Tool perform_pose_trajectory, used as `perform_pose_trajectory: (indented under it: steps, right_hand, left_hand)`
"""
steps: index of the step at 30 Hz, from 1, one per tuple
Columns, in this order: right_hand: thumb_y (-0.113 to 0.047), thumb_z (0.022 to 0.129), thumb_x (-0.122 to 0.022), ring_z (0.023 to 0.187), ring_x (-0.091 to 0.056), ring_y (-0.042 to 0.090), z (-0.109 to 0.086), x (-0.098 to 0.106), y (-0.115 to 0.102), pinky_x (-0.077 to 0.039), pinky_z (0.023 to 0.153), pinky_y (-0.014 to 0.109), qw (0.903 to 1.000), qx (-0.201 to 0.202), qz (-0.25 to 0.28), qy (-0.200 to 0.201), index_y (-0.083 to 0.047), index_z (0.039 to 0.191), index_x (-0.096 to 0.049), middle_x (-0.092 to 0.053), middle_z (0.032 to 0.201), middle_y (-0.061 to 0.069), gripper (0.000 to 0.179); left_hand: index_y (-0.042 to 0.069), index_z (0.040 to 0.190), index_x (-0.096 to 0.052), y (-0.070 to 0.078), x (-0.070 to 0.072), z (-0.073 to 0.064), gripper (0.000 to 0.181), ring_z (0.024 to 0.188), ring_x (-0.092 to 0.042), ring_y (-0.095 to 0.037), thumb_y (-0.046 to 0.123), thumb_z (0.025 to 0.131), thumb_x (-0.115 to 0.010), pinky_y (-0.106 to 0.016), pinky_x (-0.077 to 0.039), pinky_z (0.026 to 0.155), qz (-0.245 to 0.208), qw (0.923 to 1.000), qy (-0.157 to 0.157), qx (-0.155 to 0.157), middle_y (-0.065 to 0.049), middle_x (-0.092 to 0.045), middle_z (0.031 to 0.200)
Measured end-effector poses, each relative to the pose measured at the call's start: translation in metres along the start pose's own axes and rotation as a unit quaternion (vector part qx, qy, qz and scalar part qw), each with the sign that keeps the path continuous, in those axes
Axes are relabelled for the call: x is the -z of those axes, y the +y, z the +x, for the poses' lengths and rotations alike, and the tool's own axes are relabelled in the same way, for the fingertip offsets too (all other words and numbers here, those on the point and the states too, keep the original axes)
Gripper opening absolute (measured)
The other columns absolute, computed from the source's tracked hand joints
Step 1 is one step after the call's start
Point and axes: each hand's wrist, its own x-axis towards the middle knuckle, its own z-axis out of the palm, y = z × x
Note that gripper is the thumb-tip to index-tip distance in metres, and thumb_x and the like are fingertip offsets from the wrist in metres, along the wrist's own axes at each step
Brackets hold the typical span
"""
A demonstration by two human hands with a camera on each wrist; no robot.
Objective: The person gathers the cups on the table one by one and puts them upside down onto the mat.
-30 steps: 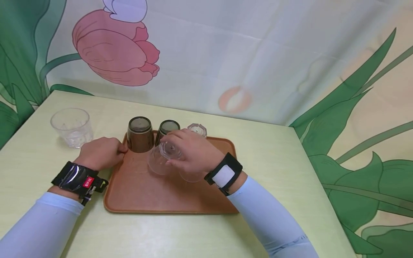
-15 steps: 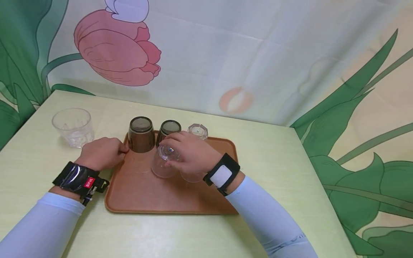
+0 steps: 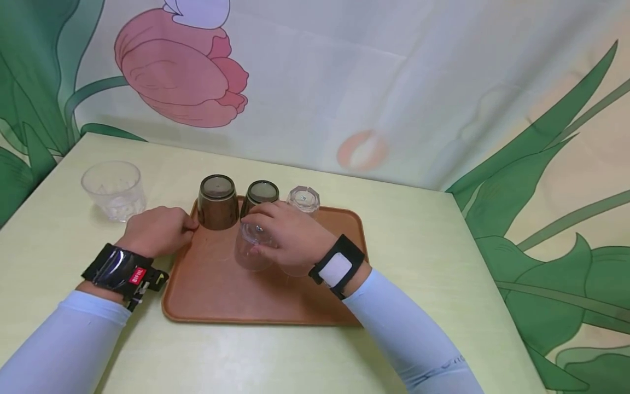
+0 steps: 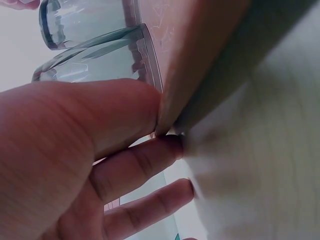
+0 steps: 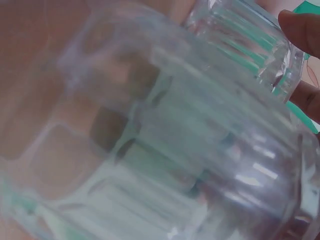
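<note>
My right hand [image 3: 292,232] grips an upside-down clear drinking glass [image 3: 253,257] near its base, over the middle of the brown tray [image 3: 236,295]. In the right wrist view, the fingers [image 5: 302,32] lie at the base end of that glass [image 5: 245,45]. Another clear glass [image 3: 295,271] shows partly beneath the hand; it fills much of the right wrist view close up. At the tray's left edge, my left hand [image 3: 155,230] pinches the rim between thumb and index finger. The left wrist view shows the thumb [image 4: 125,107] beside the tray wall [image 4: 195,65].
Along the tray's back stand two upside-down smoky dark glasses, one at left [image 3: 217,205] and one beside it [image 3: 262,192], then a faceted clear glass [image 3: 303,200]. A wide clear tumbler [image 3: 115,191] stands upright on the pale table [image 3: 418,262], left of the tray. A printed curtain [image 3: 305,82] hangs behind.
The glass in my right hand has straightened from a slight tilt and shifted a little right on the tray. My left hand keeps its place at the rim. The head view has shifted slightly.
</note>
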Motion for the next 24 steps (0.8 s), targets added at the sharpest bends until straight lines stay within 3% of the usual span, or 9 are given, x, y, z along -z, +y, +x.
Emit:
perform_pose_trajectory:
  steps: [8, 15, 24]
  right_hand:
    - [-0.044, 0.096, -0.062, 0.129, -0.049, 0.018, -0.003, 0.0, 0.0, -0.042, 0.109, 0.03, 0.9998, 0.0, 0.008, 0.016, -0.018, 0.142, -0.054, -0.051, 0.141, 0.002, 0.053]
    - [-0.037, 0.092, -0.067, 0.124, -0.052, 0.016, -0.013, 0.004, 0.0, -0.044, 0.107, 0.028, 0.9956, 0.0, 0.042, 0.084, -0.016, 0.136, -0.059, -0.056, 0.134, 0.001, 0.049]
    - [-0.032, 0.09, -0.073, 0.122, -0.054, 0.02, -0.031, 0.01, 0.013, -0.044, 0.106, 0.029, 0.9823, 0.009, 0.069, 0.174, -0.009, 0.133, -0.061, -0.06, 0.13, 0.006, 0.051]
  left_hand:
    - [0.025, 0.072, -0.068, 0.002, 0.002, 0.001, 0.019, 0.06, -0.047, -0.019, 0.017, 0.088, -0.062, -0.032, -0.03, 0.046, 0.0, 0.9999, -0.013, 0.008, 0.0, -0.051, 0.064]
    - [0.024, 0.079, -0.071, 0.002, 0.001, 0.001, 0.014, 0.061, -0.049, -0.019, 0.017, 0.089, -0.062, -0.032, -0.031, 0.047, -0.002, 0.9998, -0.015, 0.014, 0.0, -0.053, 0.067]
    - [0.023, 0.085, -0.073, 0.005, 0.004, -0.001, 0.011, 0.063, -0.05, -0.02, 0.018, 0.089, -0.064, -0.033, -0.033, 0.047, 0.0, 0.9998, -0.014, 0.013, -0.001, -0.057, 0.072]
